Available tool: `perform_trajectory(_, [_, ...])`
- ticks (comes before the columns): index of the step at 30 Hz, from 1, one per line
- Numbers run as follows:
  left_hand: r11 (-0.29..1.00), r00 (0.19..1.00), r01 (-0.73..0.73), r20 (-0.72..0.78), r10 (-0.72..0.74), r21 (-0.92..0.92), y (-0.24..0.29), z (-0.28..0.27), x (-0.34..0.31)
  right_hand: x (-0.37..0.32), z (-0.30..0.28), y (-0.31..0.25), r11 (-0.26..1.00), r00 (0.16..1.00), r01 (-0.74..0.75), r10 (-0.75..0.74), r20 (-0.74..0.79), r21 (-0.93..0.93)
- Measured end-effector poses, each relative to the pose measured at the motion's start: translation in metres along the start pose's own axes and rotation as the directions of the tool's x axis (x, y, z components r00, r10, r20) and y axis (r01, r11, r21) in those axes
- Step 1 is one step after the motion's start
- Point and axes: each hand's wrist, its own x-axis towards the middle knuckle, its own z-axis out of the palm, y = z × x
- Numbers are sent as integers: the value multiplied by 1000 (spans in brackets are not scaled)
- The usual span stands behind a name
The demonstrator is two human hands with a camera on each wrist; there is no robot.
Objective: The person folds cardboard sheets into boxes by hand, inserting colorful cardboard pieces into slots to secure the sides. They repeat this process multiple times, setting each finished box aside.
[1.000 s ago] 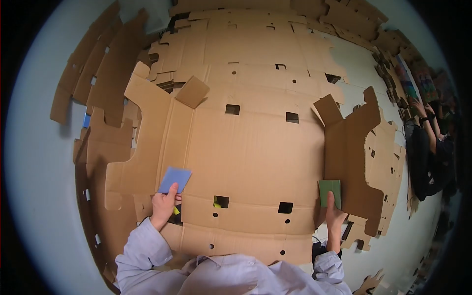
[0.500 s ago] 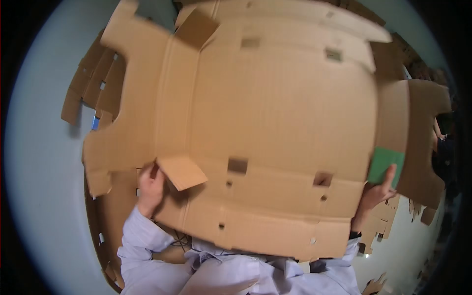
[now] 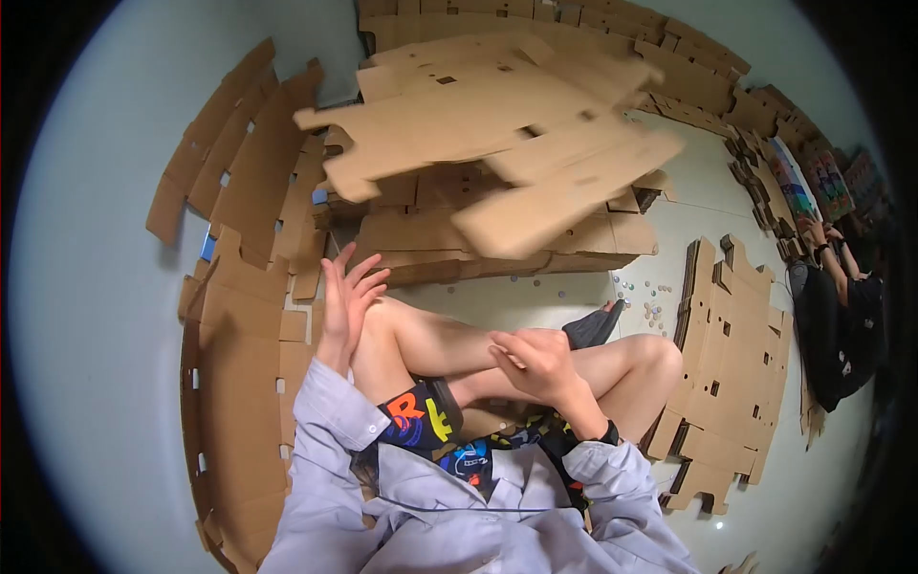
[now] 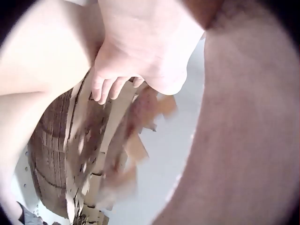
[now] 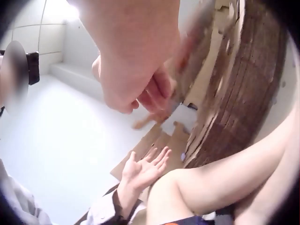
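One broad stack of flat cardboard [image 3: 421, 244] lies on the floor in front of the seated person. Above the stack, a big die-cut cardboard sheet [image 3: 497, 134] is in the air, blurred, touching neither hand. To the right of the stack, a lower pile of cut blanks [image 3: 732, 354] lies on the floor. To its left, more sheets [image 3: 239, 163] overlap one another. On the near side of the stack are the person's bare crossed legs [image 3: 430, 335]. The left hand [image 3: 346, 292] is raised beside one knee, just short of the stack, with its fingers straight and spread, holding nothing. The right hand [image 3: 540, 365] rests over the shins, farther from the stack, with its fingers bent close together. Whether they pinch anything cannot be told.
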Motion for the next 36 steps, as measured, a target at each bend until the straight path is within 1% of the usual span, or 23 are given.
perform_trajectory(2, [999,999,33,17,-33,-32,-1,13,12,-15,0,22,992,992,-125,125,-30,3])
perform_trajectory(5, [966,996,94,-28,-90,239,-13,15,40,-14,-17,39,945,943,-326,326,-66,12])
perform_trajectory(6, [889,1000,-11,27,-2,457,-19,14,54,-9,-22,46,917,913,-399,400,-83,25])
perform_trajectory(7, [757,992,-122,102,74,642,-24,12,68,-3,-30,52,894,893,-449,449,-39,10])
perform_trajectory(8, [577,973,-232,189,134,783,-28,11,81,4,-39,58,869,869,-495,495,4,-7])
perform_trajectory(9, [391,940,-338,292,174,856,-9,30,81,11,-45,62,841,839,-541,541,51,-23])
perform_trajectory(12, [208,828,-549,493,266,810,-18,25,140,24,-50,69,826,810,-559,563,166,-74])
perform_trajectory(13, [143,857,-498,461,228,855,-16,30,151,26,-47,71,820,796,-567,569,207,-76])
perform_trajectory(15, [0,907,-393,388,161,919,-14,46,171,17,-35,77,844,803,-527,533,267,-102])
perform_trajectory(16, [-86,892,-416,424,155,905,-17,55,178,11,-29,81,856,805,-505,514,295,-113])
perform_trajectory(17, [-171,876,-437,461,143,883,-22,63,184,5,-23,83,836,769,-538,539,344,-108])
perform_trajectory(18, [-254,858,-457,497,125,852,-28,69,192,-3,-17,84,833,763,-543,540,356,-101])
perform_trajectory(20, [-342,845,-470,527,94,814,-43,78,213,-17,-7,88,824,749,-560,548,372,-89])
perform_trajectory(21, [-383,837,-479,543,72,790,-51,85,222,-23,-2,89,782,712,-618,601,362,-83])
perform_trajectory(24, [-321,852,-508,521,-52,799,-68,91,241,-41,26,100,810,815,-561,577,60,-169])
perform_trajectory(25, [-323,860,-497,507,-59,806,-69,96,237,-38,30,104,827,820,-544,560,121,-141])
perform_trajectory(27, [-343,868,-484,491,-73,805,-62,107,236,-18,34,112,871,885,-453,465,21,-190])
perform_trajectory(28, [-367,847,-523,519,-117,770,-58,105,238,-9,38,115,883,907,-416,421,-23,-217])
perform_trajectory(30, [-393,794,-600,577,-191,696,-50,107,248,10,53,139,834,835,-547,537,-121,-72])
perform_trajectory(31, [-415,782,-617,582,-224,669,-43,112,246,17,57,150,807,828,-560,550,-110,-185])
perform_trajectory(33, [-464,783,-609,579,-226,643,-40,115,243,30,66,170,735,819,-551,566,-90,-395])
perform_trajectory(34, [-488,783,-607,577,-232,627,-38,116,244,27,72,177,734,829,-536,551,-95,-418])
perform_trajectory(36, [-578,855,-509,455,-250,638,-36,124,256,18,82,183,723,840,-512,534,-95,-464])
